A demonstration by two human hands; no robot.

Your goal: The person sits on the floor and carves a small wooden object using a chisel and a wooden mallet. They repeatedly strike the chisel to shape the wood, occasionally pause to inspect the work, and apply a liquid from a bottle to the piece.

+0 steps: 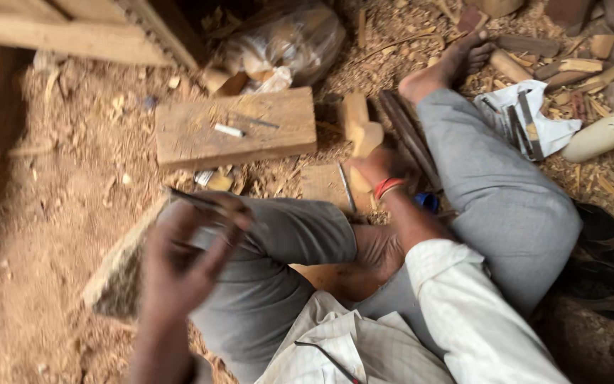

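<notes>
I sit on a sawdust-covered floor with my legs in grey trousers folded before me. My left hand (182,259) is raised over my left knee and grips a thin dark metal tool (197,201), blurred by motion. My right hand (378,165), with a red band at the wrist, holds a pale carved wooden piece (360,128) upright just beyond my shin. A thick wooden block (236,128) lies flat ahead, between both hands, with a small white stick and a thin rod on top.
A clear plastic bag (286,39) of wood scraps sits behind the block. Wood offcuts and shavings litter the upper right, beside a white cloth (527,117) and a pale rounded wooden piece (605,131). Dark sandals (602,263) lie at right. A timber frame (79,32) runs along the top left.
</notes>
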